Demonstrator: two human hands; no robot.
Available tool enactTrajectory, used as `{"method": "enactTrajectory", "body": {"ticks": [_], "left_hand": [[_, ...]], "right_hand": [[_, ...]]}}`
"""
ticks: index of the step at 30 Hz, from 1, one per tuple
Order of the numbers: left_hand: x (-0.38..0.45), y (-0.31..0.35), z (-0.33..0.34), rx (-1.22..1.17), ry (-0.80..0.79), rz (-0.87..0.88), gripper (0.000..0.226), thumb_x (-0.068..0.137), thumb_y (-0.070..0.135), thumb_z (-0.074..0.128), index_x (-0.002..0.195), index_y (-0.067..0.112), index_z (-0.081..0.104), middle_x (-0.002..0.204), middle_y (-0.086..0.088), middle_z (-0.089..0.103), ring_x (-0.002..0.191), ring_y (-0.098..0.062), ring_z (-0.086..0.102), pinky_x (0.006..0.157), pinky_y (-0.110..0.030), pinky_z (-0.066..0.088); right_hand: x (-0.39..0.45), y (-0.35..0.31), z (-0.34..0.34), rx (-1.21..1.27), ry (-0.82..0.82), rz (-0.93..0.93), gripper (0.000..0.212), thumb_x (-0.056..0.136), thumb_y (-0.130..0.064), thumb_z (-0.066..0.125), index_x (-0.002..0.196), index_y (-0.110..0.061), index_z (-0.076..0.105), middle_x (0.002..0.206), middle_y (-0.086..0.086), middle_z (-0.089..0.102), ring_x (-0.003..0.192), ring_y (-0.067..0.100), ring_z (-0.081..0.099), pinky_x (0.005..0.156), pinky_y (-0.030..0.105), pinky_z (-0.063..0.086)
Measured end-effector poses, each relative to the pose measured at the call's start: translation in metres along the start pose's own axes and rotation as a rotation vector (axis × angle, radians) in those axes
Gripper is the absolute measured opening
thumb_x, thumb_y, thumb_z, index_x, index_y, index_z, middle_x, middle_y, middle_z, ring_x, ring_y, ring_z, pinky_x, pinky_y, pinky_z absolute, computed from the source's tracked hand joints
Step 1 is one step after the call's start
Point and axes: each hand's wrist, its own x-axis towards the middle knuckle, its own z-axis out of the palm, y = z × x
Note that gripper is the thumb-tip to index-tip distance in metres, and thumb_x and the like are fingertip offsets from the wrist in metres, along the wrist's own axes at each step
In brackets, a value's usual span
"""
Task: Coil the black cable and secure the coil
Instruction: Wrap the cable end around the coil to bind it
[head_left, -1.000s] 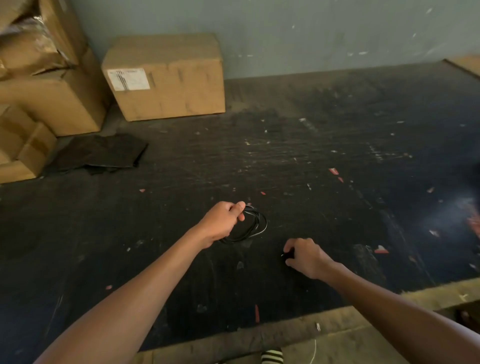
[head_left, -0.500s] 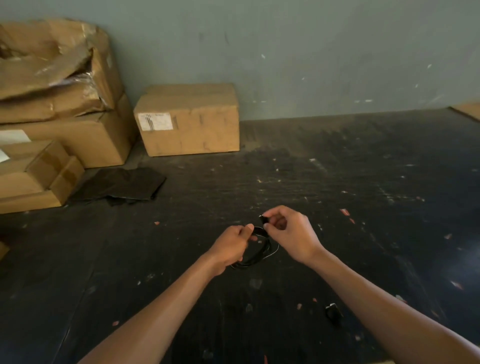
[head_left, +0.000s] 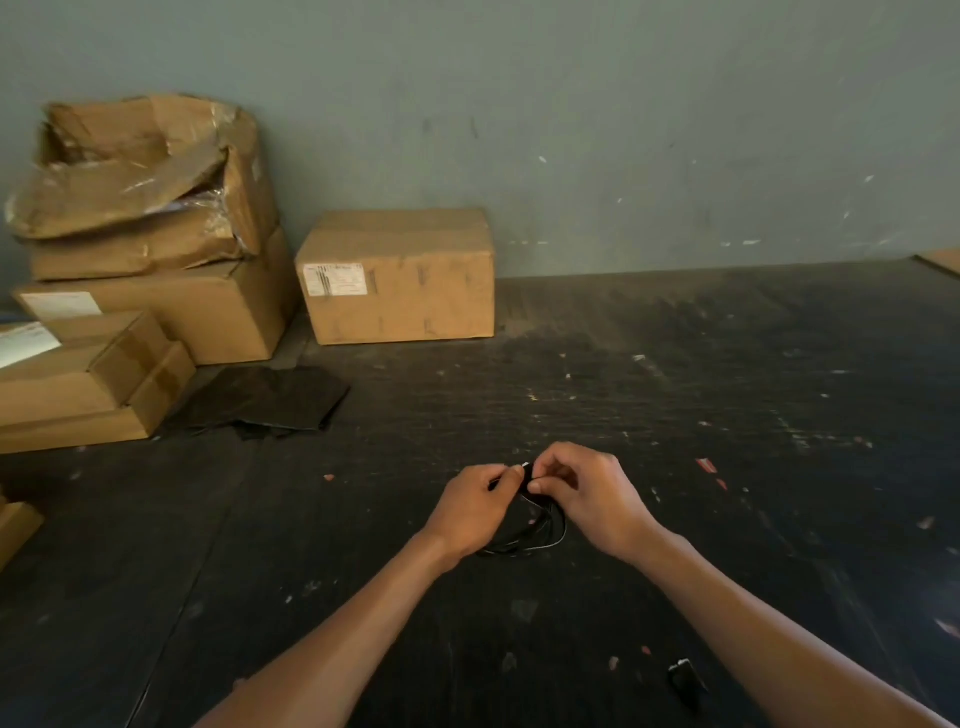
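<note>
Black cable (head_left: 540, 535): already gathered into a small coil, held just above the dark tabletop (head_left: 675, 415), at centre and near the person.
Lie of coil: loops hang down and toward the near side from the pinch at its far top; the loop plane looks roughly upright, though this is hard to tell.
Left hand (head_left: 470, 506): closed around the coil's left side, thumb and forefinger pinching the strands at the top.
Right hand (head_left: 587, 499): fingertips pressed on a short end or plug beside the left thumb; touching the coil.
Nearer hand: both meet at the same point.
Small black object (head_left: 685, 678): lies on the tabletop near the right forearm, well apart from the coil.
Next move, my judgement: wrapping the loose end around the bundle, across the loops.
</note>
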Motion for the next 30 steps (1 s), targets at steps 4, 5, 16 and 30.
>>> {"method": "enactTrajectory", "body": {"ticks": [4, 5, 16, 30], "left_hand": [[0.005, 0.004, 0.0, 0.024, 0.059, -0.002, 0.04, 0.102, 0.036, 0.049, 0.066, 0.022, 0.06, 0.045, 0.016, 0.046, 0.046, 0.0, 0.041, 0.049, -0.021, 0.031], [0.007, 0.005, -0.001, 0.024, 0.077, -0.009, 0.039, 0.102, 0.035, 0.049, 0.067, 0.023, 0.061, 0.046, 0.016, 0.048, 0.045, 0.0, 0.043, 0.049, -0.021, 0.033], [0.016, 0.007, -0.01, 0.124, 0.243, 0.068, 0.029, 0.103, 0.032, 0.047, 0.079, 0.027, 0.062, 0.062, 0.007, 0.059, 0.049, 0.003, 0.054, 0.045, -0.012, 0.038], [0.02, 0.017, -0.018, 0.136, 0.328, 0.275, 0.026, 0.104, 0.036, 0.042, 0.093, 0.023, 0.062, 0.066, 0.009, 0.057, 0.056, 0.0, 0.056, 0.05, -0.016, 0.041]], "right_hand": [[-0.002, 0.002, -0.001, -0.056, -0.005, -0.101, 0.013, 0.09, -0.007, 0.064, 0.089, -0.02, 0.061, 0.086, -0.009, 0.061, 0.082, 0.008, 0.06, 0.069, 0.017, 0.049], [-0.002, 0.001, -0.002, -0.069, 0.001, -0.122, 0.015, 0.09, -0.006, 0.063, 0.089, -0.02, 0.059, 0.087, -0.009, 0.059, 0.082, 0.009, 0.059, 0.069, 0.017, 0.049], [-0.002, -0.018, 0.005, 0.578, 0.11, 0.301, 0.006, 0.093, -0.009, 0.061, 0.098, -0.009, 0.059, 0.098, 0.012, 0.069, 0.084, 0.019, 0.07, 0.074, 0.03, 0.058], [0.025, -0.026, 0.009, 0.741, 0.198, 0.611, 0.022, 0.09, -0.002, 0.063, 0.109, -0.013, 0.064, 0.094, 0.008, 0.07, 0.076, 0.013, 0.066, 0.064, 0.023, 0.051]]}}
